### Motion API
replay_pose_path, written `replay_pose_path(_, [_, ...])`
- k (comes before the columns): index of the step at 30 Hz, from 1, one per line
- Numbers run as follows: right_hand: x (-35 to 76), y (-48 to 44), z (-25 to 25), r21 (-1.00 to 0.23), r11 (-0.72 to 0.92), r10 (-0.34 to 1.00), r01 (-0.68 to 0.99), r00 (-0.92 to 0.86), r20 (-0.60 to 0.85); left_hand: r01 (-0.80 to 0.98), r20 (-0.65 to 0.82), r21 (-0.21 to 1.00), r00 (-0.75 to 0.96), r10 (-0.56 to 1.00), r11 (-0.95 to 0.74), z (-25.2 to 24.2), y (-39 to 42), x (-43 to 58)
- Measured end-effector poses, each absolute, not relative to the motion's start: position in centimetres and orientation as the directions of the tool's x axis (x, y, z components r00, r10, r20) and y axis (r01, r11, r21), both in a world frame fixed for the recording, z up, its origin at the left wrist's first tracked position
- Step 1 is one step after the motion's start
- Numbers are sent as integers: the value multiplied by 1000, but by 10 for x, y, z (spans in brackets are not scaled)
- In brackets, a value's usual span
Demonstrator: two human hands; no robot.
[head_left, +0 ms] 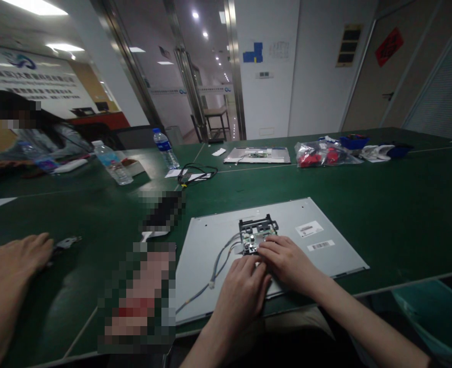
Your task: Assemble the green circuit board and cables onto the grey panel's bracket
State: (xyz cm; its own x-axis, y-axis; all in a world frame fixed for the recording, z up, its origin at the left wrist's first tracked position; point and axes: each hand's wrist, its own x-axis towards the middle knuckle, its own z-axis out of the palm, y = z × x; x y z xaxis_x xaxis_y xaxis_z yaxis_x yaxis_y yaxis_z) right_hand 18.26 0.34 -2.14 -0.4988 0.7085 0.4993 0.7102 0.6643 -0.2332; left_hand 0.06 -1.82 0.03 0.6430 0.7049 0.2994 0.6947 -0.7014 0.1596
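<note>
Both forearms are brought in low from the front edge of the table (382,220), the left one slanted up and to the right, the right one slanted up and to the left, so that the hands are brought close together over a grey panel (289,217). The left hand (244,278) is held with its back upward and its fingers bent, the tips set at the near edge of a small board (252,238); its thumb side is partly hidden. The right hand (290,258) is laid flatter, its fingers loosely bent and reached across the board's right part. Whether anything is pinched by either hand cannot be told. The board is placed near the middle of the panel, which is laid flat on the table, and it is bordered at the far side by one black frame (262,223). From its left side cables (218,258) are led toward the panel's near left corner. Two white labels (309,228) are stuck on the panel's right part. Farther off, one second panel (241,154), three bottles (113,162), one clear bag (321,156) with red things inside and two blue containers (354,142) are seen. At the left, a metal tool (67,242) is seen by another person's hand (22,255).
</note>
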Motion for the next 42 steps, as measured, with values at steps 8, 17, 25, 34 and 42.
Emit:
replay_pose_path(8, [183,4,-27,-217,662,706,717,-500,502,673,331,151,656,678,-725,0,-17,1])
replay_pose_path(17, [182,4,-24,-217,659,706,720,-494,507,663,356,165,650,671,-730,0,-16,1])
replay_pose_path(25, [182,3,-23,-235,641,727,731,-479,492,656,365,166,652,664,-736,2,-17,1])
replay_pose_path(34, [181,2,-24,-228,636,727,737,-472,498,666,322,183,654,684,-723,4,-18,2])
replay_pose_path(42, [181,3,-24,-213,636,720,742,-472,509,666,318,188,654,686,-722,3,-18,2])
